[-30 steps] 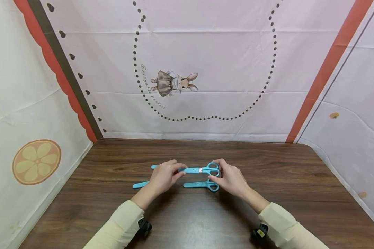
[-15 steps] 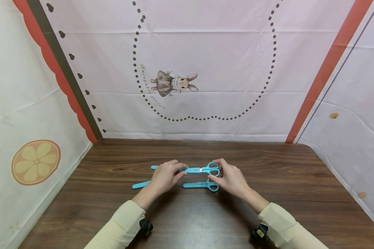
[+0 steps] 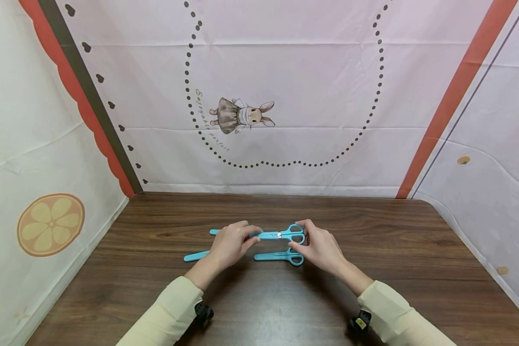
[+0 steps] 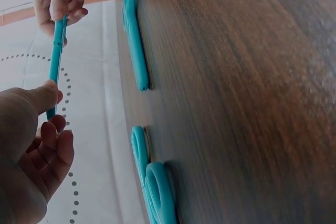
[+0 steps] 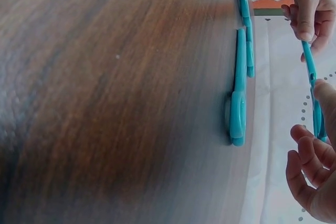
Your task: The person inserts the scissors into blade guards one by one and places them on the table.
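A pair of light blue scissors (image 3: 293,235) is held level above the table. My left hand (image 3: 230,246) pinches its blue-covered blade end (image 4: 54,66) between thumb and fingers. At the other end, my right hand (image 3: 324,249) grips the finger loops. A short silver stretch (image 3: 279,235) shows between the blue blade cover and the handles. Below lies a second pair of blue scissors (image 3: 272,256) on the wood, loops to the right. Two more blue pieces (image 3: 196,256) stick out left of my left hand; in the left wrist view, scissor loops (image 4: 160,192) show there.
The dark wooden table (image 3: 259,307) runs back to a printed cloth wall (image 3: 307,96) with a rabbit picture. Cloth also hangs at the left side (image 3: 8,144) and right side (image 3: 493,192). Each wrist wears a black device (image 3: 204,315).
My left hand has shifted slightly to the right along with the blade cover. The silver stretch looks a little narrower. My right hand has barely moved, and the scissors on the table stay put.
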A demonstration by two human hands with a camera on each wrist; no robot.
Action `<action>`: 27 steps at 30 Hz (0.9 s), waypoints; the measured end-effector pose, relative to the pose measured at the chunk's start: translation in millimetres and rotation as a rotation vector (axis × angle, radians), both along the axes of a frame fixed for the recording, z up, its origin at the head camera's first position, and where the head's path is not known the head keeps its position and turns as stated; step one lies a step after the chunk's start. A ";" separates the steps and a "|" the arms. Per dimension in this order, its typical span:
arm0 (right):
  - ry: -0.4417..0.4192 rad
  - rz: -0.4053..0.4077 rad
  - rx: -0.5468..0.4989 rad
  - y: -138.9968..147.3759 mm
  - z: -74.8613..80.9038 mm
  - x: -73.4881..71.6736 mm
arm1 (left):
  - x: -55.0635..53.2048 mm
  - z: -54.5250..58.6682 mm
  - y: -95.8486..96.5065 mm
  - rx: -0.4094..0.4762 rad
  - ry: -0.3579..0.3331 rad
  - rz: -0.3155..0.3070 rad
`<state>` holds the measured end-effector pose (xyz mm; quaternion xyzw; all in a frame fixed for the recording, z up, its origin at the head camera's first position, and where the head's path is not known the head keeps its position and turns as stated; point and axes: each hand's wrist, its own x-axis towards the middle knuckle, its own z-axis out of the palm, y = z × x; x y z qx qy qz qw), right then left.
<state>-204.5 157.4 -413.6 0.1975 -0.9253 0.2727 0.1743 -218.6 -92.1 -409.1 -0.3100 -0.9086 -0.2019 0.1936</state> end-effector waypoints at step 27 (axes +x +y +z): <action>-0.009 0.005 -0.014 1.2 4.4 0.2 | -0.7 -0.8 8.7 -0.019 0.007 0.016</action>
